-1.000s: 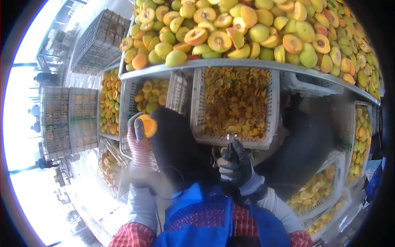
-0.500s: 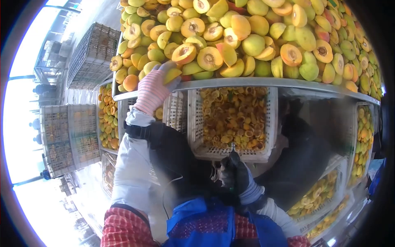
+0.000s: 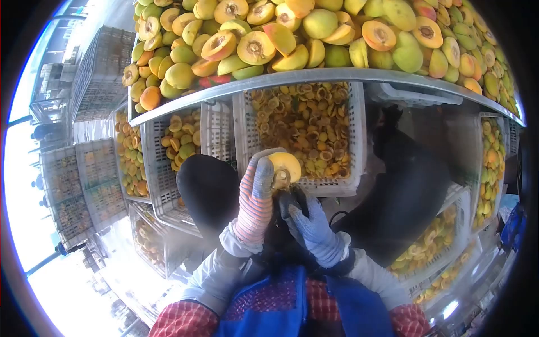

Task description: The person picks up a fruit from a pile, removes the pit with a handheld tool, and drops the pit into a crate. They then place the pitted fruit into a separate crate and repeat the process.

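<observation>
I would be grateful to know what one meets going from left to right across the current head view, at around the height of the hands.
Stacked crates → left knee → left hand → halved fruit → right hand → right leg → fruit-filled crate

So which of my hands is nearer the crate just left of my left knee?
Left. Your left hand is right of that crate, beyond your knee, holding a halved fruit; your right hand is farther right.
</observation>
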Demonstrator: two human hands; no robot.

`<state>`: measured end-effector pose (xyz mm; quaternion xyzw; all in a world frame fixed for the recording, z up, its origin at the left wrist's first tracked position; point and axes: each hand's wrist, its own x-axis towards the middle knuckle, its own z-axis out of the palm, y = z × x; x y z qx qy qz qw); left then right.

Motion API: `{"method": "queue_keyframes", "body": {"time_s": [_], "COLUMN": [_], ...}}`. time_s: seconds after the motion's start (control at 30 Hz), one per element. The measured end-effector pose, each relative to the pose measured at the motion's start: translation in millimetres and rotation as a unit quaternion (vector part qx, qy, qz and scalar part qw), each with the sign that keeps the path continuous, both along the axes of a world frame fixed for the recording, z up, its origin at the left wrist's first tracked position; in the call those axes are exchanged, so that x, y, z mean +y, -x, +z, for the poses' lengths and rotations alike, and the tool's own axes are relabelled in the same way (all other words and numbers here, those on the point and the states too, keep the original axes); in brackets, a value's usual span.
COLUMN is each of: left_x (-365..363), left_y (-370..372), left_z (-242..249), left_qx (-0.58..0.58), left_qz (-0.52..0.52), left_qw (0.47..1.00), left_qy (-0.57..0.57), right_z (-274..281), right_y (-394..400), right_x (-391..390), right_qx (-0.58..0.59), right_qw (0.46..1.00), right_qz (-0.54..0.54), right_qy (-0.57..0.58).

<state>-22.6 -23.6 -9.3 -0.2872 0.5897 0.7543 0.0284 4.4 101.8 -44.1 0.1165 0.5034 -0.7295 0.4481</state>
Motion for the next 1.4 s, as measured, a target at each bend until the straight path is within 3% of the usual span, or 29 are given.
{"method": "queue_keyframes", "body": {"time_s": [0.1, 0.23, 0.3, 0.37, 0.4, 0.5, 0.6, 0.67, 0.77, 0.8, 0.83, 0.9, 0.93, 1.03, 1.13, 1.33, 1.4], "left_x": [6, -3, -17, -30, -34, -26, 1, 15, 5, 4, 2, 0, 0, 3, 11, 10, 13], "left_y": [-5, -9, -9, -4, -2, 0, -15, -22, -24, -25, -25, -24, -23, -27, -31, -34, -36], "left_z": [8, 10, 18, 38, 39, 50, 33, 18, 13, 17, 16, 12, 14, 22, 22, 9, 8], "left_qx": [0.043, 0.058, 0.006, -0.059, -0.063, -0.089, 0.021, 0.06, 0.002, -0.02, -0.04, -0.083, -0.097, -0.055, -0.013, -0.002, -0.022], "left_qz": [0.007, -0.038, -0.106, -0.215, -0.263, -0.234, -0.071, 0.016, 0.05, 0.043, 0.059, 0.088, 0.096, 0.038, -0.013, -0.025, -0.006], "left_qw": [0.997, 0.991, 0.987, 0.967, 0.947, 0.966, 0.997, 0.998, 0.996, 0.998, 0.996, 0.99, 0.989, 0.996, 1.0, 0.998, 0.998], "left_qy": [0.068, 0.113, 0.118, 0.121, 0.175, 0.069, -0.023, -0.015, -0.075, -0.044, -0.052, -0.068, -0.062, -0.066, 0.008, 0.065, 0.059], "right_z": [-1, 18, 18, 13, 14, -13, 18, 3, -1, 1, 6, 18, 15, 11, 5, 4, 1], "right_y": [-9, -9, 2, 17, 12, 2, 6, -1, -11, -12, -9, -2, -3, -5, -7, -19, -23], "right_x": [-3, -11, -5, 14, 6, 1, 4, 2, 6, 10, 15, 25, 23, 19, 19, 15, 14], "right_qx": [0.103, 0.118, 0.086, 0.059, 0.058, 0.007, -0.123, -0.054, 0.097, 0.156, 0.262, 0.452, 0.387, 0.416, 0.356, 0.364, 0.281], "right_qw": [0.994, 0.965, 0.974, 0.995, 0.981, 0.968, 0.947, 0.956, 0.969, 0.967, 0.96, 0.881, 0.911, 0.893, 0.929, 0.928, 0.959], "right_qz": [-0.025, -0.226, -0.201, -0.075, -0.167, -0.185, -0.232, -0.227, -0.168, -0.14, -0.086, 0.026, 0.058, 0.056, 0.034, 0.008, -0.012], "right_qy": [-0.016, 0.063, 0.054, 0.01, 0.082, 0.171, 0.185, 0.178, 0.154, 0.142, 0.05, -0.136, -0.133, -0.161, -0.101, -0.082, -0.021]}}
